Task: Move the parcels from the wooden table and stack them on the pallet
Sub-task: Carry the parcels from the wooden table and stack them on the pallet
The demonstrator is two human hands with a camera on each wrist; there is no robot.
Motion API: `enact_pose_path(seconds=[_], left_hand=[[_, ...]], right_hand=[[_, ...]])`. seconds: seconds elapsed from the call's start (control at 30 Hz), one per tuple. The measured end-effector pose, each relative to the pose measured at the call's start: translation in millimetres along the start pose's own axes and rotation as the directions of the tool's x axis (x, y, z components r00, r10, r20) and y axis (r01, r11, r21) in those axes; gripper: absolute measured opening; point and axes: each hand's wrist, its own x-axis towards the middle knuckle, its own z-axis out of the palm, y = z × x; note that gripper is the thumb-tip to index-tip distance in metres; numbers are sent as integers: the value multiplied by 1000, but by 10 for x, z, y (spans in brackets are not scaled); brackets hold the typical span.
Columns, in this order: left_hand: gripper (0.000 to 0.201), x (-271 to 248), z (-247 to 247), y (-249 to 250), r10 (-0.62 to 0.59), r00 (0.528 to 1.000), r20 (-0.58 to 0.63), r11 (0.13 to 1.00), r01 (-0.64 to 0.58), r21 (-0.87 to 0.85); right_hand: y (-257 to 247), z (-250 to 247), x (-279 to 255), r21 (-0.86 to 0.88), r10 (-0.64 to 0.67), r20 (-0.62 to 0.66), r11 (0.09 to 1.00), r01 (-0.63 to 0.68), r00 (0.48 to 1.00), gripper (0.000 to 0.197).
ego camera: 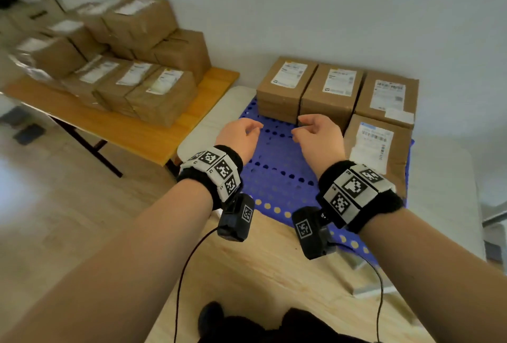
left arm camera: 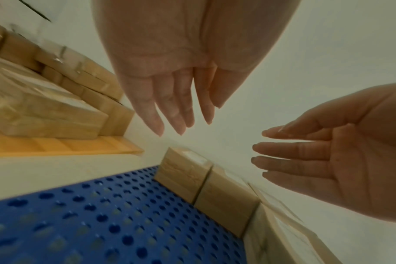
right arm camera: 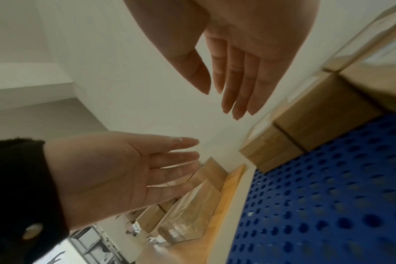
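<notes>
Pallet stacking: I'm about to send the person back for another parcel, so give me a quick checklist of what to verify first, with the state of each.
1. Left hand free: ok, holds nothing.
2. Right hand free: ok, fingers relaxed, nothing held.
3. Bare space on the blue pallet: ok, the near part is uncovered.
4. Parcels on the pallet sit flat and close together: ok.
5. Parcels left on the wooden table: ok, a stack remains.
6. Weight of the next parcel: cannot tell.
</notes>
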Motion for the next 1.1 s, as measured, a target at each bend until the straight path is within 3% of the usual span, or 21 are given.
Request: enact_pose_path(seconds=[0.4, 0.6, 0.83, 1.1], left_hand=[[32, 35, -2055, -1445, 38, 980, -196, 998, -30, 47], [31, 257, -2774, -1948, -3, 969, -247, 1000, 1, -6], [30, 924, -3286, -2259, -10, 957, -290, 998, -9, -64], [29, 2248, -3858, -2523, -12, 954, -299, 999, 0, -40]], right_hand=[[-1031, 2319, -188, 77, -46, 126, 996, 37, 991, 36], [-1507, 3052, -80, 100, -75, 146, 993, 61, 986, 33], [-1971, 3662, 486, 138, -88, 128, 988, 70, 988, 35], [-2469, 4440, 1686, 273, -28, 124, 962, -7, 992, 47]])
